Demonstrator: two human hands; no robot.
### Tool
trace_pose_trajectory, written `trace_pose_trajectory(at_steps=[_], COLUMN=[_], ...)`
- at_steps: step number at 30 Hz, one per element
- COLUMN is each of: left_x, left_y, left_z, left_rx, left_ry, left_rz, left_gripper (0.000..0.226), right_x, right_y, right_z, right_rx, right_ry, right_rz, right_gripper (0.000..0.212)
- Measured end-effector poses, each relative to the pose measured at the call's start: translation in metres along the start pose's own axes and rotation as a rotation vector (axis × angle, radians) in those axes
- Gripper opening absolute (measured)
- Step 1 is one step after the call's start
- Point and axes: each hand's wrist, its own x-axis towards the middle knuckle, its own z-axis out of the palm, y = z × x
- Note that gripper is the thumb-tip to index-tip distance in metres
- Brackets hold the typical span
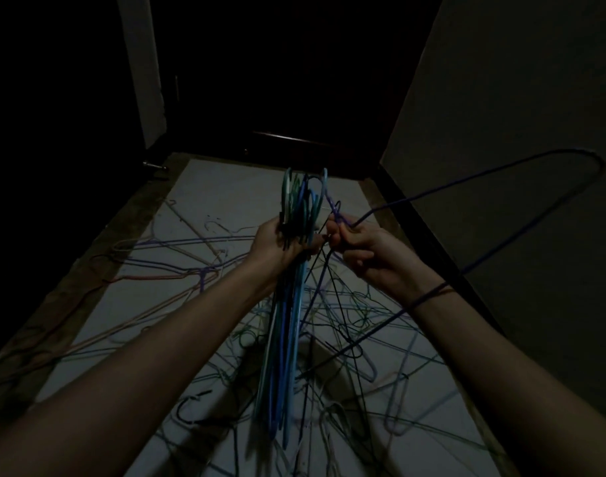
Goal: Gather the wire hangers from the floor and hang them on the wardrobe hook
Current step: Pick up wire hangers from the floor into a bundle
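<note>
The room is dim. My left hand (281,242) grips a bundle of blue and green wire hangers (288,339) by their necks, hooks pointing up, bodies hanging down between my arms. My right hand (367,253) pinches the neck of a single purple hanger (501,180), whose body swings out to the right and back under my wrist. The two hands are almost touching. Several more hangers (198,266) lie tangled on the pale floor (226,187) below. No wardrobe hook shows.
A dark wooden door or wardrobe front (294,80) stands straight ahead, with a pale wall strip (143,80) at its left. A grey wall (518,132) closes in on the right. Brownish floor border (88,280) runs along the left side.
</note>
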Motion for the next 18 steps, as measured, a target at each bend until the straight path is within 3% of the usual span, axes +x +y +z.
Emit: trace_pose_trajectory(at_steps=[6, 18], left_x=[-0.004, 0.001], left_y=[0.000, 0.000], left_z=[0.000, -0.012], left_rx=[-0.037, -0.060], left_ry=[-0.040, 0.072], left_rz=[0.006, 0.108], left_gripper=[0.024, 0.027], right_x=[-0.002, -0.025], right_y=[0.002, -0.006], right_z=[0.001, -0.030], right_rx=[0.051, -0.157], right_ry=[-0.032, 0.033], right_rz=[0.025, 0.006], right_gripper=[0.026, 0.026])
